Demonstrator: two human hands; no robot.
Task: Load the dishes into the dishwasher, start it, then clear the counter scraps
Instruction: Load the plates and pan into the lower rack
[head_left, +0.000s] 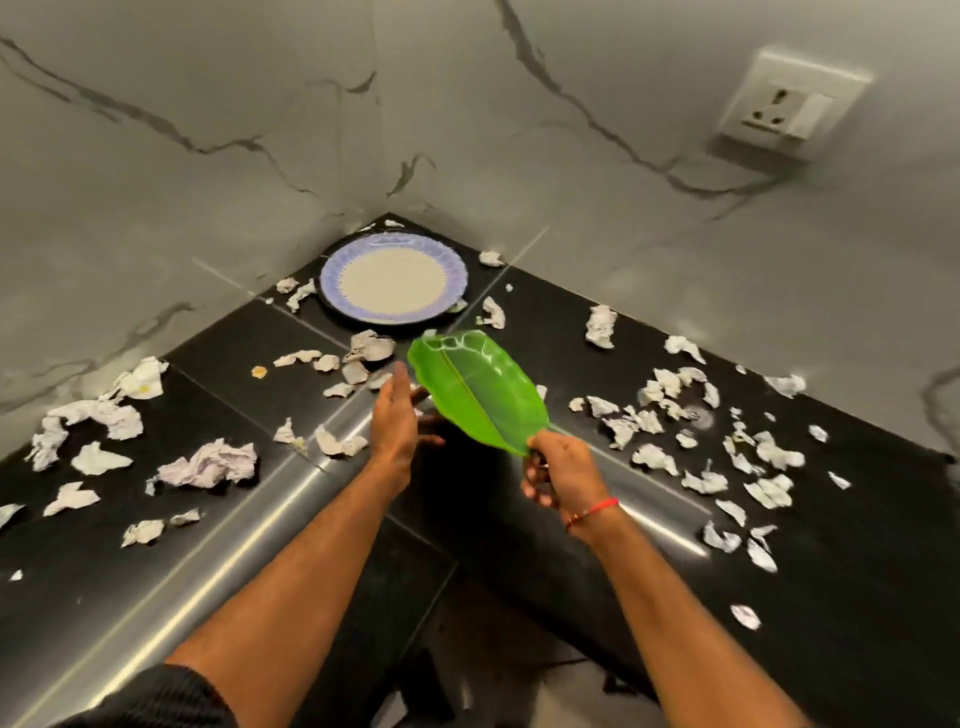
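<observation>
Over the inner corner of the black counter (857, 545) we hold a green leaf-shaped plate (480, 392) in the air. Our right hand (563, 473) grips it at its narrow end, at about 4 o'clock from the plate's middle, with the fingers (535, 480) curled round that tip. The plate tilts up and away toward 11 o'clock, its glossy top catching the light. Our left hand (395, 421) reaches forward just beside the plate's left edge, at its 9 o'clock; its fingers are straight and relaxed, gripping nothing, and whether they touch the plate we cannot tell. A thin red thread (592, 512) circles our right wrist.

Toward 12 o'clock from the hands, deep in the corner where the two marble-look walls meet, a round plate (393, 278) with a blue patterned rim and a pale centre lies flat on the counter. Torn and crumpled paper scraps (210, 462) litter the counter on both sides: bigger wads at 9 o'clock, many smaller bits at 3 o'clock, and a few around the round plate. A small yellowish crumb (258, 371) sits at about 10 o'clock from our left hand.

At 2 o'clock, high on the right wall, a white socket plate (792, 106) carries a three-pin outlet and a rocker switch. We can read no writing or brand on any of these things. A steel trim strip (218, 566) runs along the counter's front edge.
</observation>
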